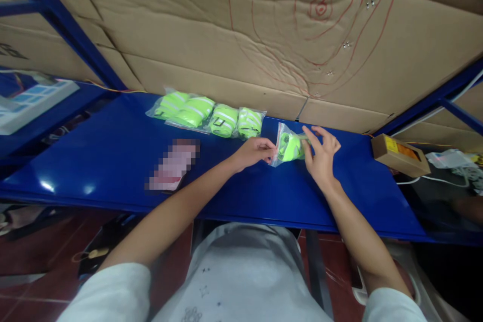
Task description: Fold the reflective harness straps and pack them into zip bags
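Pinches with left hand (261,151) the left, red-lined edge of clear, thin plastic bag (289,144) packed with neon yellow-green fabric (292,151). Holds right hand (320,153) loosely spread, gripping nothing firmly, at bag's right end; cannot tell whether touching. Lies between both hands, on or just above glossy, dark-blue bench (234,196). Likely light, soft and squashy, slick outside; apt to slide. Hardly fragile, barring torn film. Best gripped around packed middle; pinch flat edge for fine control. Farther left: row of four similar filled bags (224,122), near brown cardboard wall (181,25).
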`<move>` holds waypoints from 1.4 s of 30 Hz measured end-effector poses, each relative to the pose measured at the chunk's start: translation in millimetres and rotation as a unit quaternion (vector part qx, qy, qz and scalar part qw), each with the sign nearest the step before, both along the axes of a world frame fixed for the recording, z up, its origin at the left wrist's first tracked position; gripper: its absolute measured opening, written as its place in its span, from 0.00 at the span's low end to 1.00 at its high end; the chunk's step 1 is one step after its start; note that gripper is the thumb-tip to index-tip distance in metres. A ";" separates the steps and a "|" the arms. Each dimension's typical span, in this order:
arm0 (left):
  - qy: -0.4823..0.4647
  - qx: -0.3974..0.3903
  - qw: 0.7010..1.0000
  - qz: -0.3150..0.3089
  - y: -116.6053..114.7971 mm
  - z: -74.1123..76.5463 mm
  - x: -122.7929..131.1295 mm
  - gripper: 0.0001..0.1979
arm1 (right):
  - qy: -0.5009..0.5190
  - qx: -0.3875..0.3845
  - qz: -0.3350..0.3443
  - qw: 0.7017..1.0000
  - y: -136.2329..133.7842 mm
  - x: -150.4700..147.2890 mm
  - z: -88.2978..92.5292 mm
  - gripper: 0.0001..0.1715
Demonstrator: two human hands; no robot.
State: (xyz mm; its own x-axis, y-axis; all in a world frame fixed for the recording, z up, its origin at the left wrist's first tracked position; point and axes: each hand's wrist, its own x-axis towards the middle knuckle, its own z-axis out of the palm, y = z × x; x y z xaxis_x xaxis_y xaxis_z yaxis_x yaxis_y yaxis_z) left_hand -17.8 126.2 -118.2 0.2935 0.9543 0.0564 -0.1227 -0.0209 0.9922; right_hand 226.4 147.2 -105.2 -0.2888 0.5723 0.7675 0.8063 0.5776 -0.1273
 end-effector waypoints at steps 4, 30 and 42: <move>-0.003 -0.021 0.999 -0.029 -5.3 -7.6 9.9 0.17 | 0.048 -0.089 0.118 0.988 -16.3 -9.5 -1.8 0.12; 0.053 0.005 0.995 0.080 5.0 -12.2 11.6 0.04 | 0.148 -0.190 0.093 0.966 -23.7 -22.1 -5.7 0.09; 0.349 0.367 0.828 0.243 -17.5 -7.4 13.4 0.07 | 0.103 -0.166 0.178 0.965 -26.7 -25.9 -10.9 0.11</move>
